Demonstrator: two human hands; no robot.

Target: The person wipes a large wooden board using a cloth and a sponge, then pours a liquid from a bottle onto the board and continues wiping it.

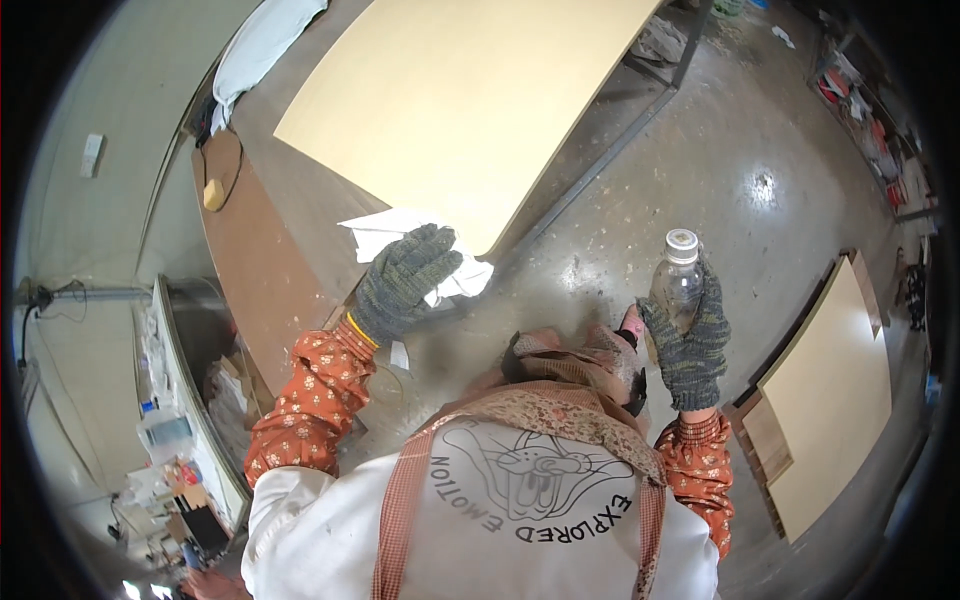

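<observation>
My left hand (403, 283), in a dark grey knit glove, presses a white cloth (378, 232) at the near corner of a large pale yellow panel (455, 100). Parts of the cloth stick out on both sides of the glove; my fingertips lie over it. On the right, away from the panel, my right hand (692, 345) is wrapped round a clear plastic bottle (680, 285) with a white cap. The bottle is held upright, its lower part hidden by the glove. Whether it holds liquid I cannot make out.
A metal frame (610, 140) stands under the panel's right edge. Left of it lies a brown board (262, 270) with a yellow block (213, 195). A cluttered white table (190, 400) stands at left. Another pale panel (835, 400) leans at right, and loaded shelves (870, 140) stand behind.
</observation>
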